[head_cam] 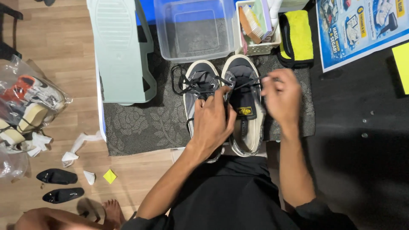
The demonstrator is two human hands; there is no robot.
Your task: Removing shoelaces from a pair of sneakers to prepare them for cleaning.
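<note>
A pair of dark grey canvas sneakers (pixel 223 102) with pale rubber toe caps and pale soles is sitting side by side on a grey leaf-patterned mat (pixel 140 123), toes pointing to the far side, just near of a clear plastic tub (pixel 195 30). The left shoe is wearing a loose black lace (pixel 187 85) that is trailing off to its left; the right shoe is lying open, showing a dark insole with a small yellow label.

The left hand (pixel 213 123) is resting over the near part of the left shoe, fingers curled and gripping its upper by the tongue. The right hand (pixel 281 96) is hovering over the right edge of the right shoe, fingertips pinched on a thin dark lace end that is running across toward the eyelets.

To the far right, a white basket (pixel 260 44) is holding a brush, with a yellow cloth (pixel 296 36) just beside it. On the wooden floor at left, two black insoles (pixel 59 185) are lying near crumpled paper.
</note>
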